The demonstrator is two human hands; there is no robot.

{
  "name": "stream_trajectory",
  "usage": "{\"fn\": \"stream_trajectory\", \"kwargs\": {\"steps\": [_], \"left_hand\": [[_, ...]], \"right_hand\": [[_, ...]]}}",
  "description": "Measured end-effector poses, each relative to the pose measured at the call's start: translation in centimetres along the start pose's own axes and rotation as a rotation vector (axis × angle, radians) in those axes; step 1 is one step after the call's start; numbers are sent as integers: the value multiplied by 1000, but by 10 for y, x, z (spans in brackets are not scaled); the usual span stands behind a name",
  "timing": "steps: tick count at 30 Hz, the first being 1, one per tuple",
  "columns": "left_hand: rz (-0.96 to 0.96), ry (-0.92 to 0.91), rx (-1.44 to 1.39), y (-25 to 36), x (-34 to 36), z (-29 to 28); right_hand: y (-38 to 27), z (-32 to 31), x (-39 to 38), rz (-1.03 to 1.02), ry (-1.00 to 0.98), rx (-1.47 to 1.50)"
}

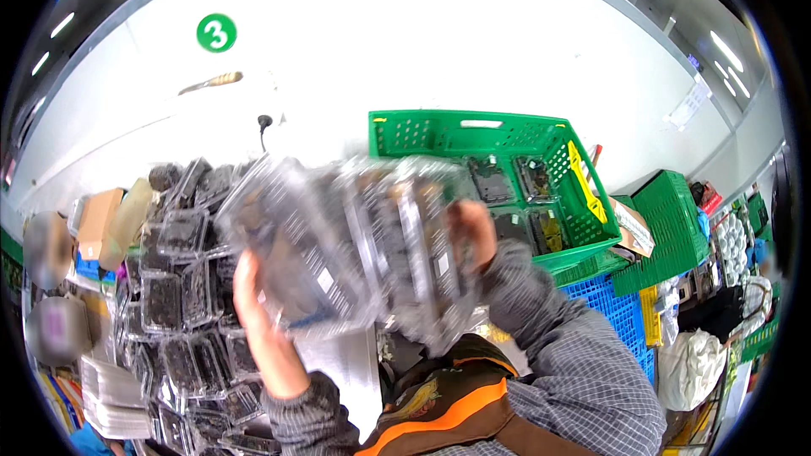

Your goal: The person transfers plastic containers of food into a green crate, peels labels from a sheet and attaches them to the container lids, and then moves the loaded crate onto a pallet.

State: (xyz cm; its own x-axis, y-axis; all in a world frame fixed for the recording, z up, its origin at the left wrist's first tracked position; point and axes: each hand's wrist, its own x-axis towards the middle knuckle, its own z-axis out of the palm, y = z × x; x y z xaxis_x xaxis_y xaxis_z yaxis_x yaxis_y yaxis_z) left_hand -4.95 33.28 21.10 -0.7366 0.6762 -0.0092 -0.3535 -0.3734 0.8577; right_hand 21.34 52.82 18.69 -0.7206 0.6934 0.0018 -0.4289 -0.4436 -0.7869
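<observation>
Between my two hands is a row of clear plastic clamshell boxes (338, 262), pressed side by side and smeared by motion. Dark contents show through some of them; what they are I cannot make out. My left hand (269, 333) grips the row's left end, its fingers partly behind the plastic. At the other end my right hand (475, 235) closes on the last box. Behind my right hand stands a green crate (422, 137) with several filled clamshell boxes (490, 179) inside. Many similar boxes (184, 232) lie heaped to the left of my left hand.
A metal tabletop (342, 371) shows below the held boxes. White stacked trays (114, 397) and a cardboard box (101, 224) sit at the far left. More green crates (667, 224) and a blue crate (612, 312) are at the right. A white wall (456, 34) rises behind.
</observation>
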Motion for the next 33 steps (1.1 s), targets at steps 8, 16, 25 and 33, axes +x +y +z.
{"fn": "stream_trajectory", "kwargs": {"steps": [8,16,25,33], "left_hand": [[-521,-430,-153,-129,101,226],[-478,-62,193,-213,125,206],[-730,-377,189,-253,103,297],[-630,-217,211,-267,127,259]], "right_hand": [[-129,-255,90,-21,102,-283],[-115,-290,106,443,100,92],[-232,-346,73,448,369,-229],[-207,-358,87,327,385,-322]]}}
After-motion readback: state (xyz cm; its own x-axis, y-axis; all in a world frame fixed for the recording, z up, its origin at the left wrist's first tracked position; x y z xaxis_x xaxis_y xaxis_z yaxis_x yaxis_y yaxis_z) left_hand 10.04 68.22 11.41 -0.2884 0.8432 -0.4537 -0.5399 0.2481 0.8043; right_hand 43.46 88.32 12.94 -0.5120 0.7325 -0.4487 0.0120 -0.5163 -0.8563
